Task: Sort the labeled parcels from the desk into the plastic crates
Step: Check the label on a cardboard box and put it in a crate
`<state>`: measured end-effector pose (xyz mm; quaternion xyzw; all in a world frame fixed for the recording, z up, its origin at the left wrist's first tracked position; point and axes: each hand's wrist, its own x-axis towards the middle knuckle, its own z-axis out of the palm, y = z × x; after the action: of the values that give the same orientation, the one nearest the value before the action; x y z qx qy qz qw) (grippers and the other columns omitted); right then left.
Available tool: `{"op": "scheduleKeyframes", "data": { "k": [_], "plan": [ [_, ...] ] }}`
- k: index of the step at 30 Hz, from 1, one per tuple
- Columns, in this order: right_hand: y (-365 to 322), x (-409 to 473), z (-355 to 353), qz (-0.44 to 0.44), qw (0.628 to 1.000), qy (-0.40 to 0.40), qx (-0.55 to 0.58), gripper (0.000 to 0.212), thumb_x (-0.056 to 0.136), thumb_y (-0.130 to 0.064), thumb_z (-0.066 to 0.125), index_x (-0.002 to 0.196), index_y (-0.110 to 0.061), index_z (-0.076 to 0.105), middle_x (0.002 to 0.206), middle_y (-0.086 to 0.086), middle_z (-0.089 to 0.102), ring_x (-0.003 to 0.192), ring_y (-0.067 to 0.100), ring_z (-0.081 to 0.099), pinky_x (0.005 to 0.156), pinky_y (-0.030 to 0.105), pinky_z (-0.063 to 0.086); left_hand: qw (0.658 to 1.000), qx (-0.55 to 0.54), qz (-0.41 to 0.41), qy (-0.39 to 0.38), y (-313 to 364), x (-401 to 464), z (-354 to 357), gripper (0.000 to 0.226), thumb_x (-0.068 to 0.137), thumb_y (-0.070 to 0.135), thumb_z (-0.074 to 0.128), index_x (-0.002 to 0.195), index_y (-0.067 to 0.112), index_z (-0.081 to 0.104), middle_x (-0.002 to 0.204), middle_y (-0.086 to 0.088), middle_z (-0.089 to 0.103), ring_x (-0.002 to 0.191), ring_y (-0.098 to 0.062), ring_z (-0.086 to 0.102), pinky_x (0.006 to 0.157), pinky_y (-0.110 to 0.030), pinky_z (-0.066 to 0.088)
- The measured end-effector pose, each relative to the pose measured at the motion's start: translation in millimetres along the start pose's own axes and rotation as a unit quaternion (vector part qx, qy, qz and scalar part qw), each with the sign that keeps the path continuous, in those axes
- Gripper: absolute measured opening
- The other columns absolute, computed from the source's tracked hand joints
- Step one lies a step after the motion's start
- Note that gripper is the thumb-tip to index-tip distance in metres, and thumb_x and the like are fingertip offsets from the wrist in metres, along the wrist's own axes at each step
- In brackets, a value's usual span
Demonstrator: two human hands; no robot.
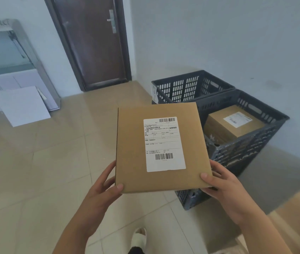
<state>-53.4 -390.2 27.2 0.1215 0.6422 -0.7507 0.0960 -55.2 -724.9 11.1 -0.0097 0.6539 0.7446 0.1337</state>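
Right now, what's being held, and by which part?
A labeled cardboard parcel, held flat, label up: left hand grips its near left corner, right hand its near right corner.

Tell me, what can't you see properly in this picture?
Head view only:
- Far crate: its floor is hidden by its own walls.
- Near crate: partly hidden by the held parcel.
- Label: small print too tiny.
- Left hand, right hand: fingers hidden under the parcel.

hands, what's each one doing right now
Left hand: holding the parcel at its near left corner.
Right hand: holding the same parcel at its near right corner.
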Motion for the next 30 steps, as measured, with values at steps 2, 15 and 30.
{"op": "scheduleKeyframes", "data": {
  "k": [2,15,30],
  "plan": [
    [-18.0,34.7,13.0,-0.006,1.0,0.017,0.004,0.053,0.076,-0.023,0.075,0.128,-0.03,0.065,0.11,-0.004,0.078,0.096,0.012,0.075,0.091,0.038,0.051,1.0,-0.005,0.004,-0.014,14.5,45.5,-16.0,0.098,0.055,0.055,0.096,0.143,0.051,0.053,0.14,-0.001,0.067,0.131,-0.022,0.062,0.118,-0.05,0.037],
    [-86.0,190.2,37.6,-0.088,0.949,0.277,0.118,0.09,0.08,-0.038,0.076,0.158,-0.032,0.032,0.13,-0.005,0.067,0.12,0.02,0.066,0.115,0.052,0.043,0.988,0.009,-0.007,-0.154,114.5,308.4,-22.9,0.079,0.082,0.025,0.082,0.147,0.05,0.044,0.132,-0.004,0.072,0.124,-0.023,0.067,0.111,-0.046,0.045],
    [-111.1,382.7,-31.0,-0.031,0.819,0.341,0.46,0.056,0.085,-0.041,0.075,0.132,-0.019,0.056,0.135,0.017,0.061,0.125,0.036,0.059,0.107,0.066,0.045,0.952,0.089,-0.063,-0.284,124.5,551.3,167.8,0.072,0.093,0.014,0.073,0.151,0.043,0.042,0.126,0.0,0.074,0.122,-0.02,0.068,0.109,-0.041,0.047]
  ]
}}
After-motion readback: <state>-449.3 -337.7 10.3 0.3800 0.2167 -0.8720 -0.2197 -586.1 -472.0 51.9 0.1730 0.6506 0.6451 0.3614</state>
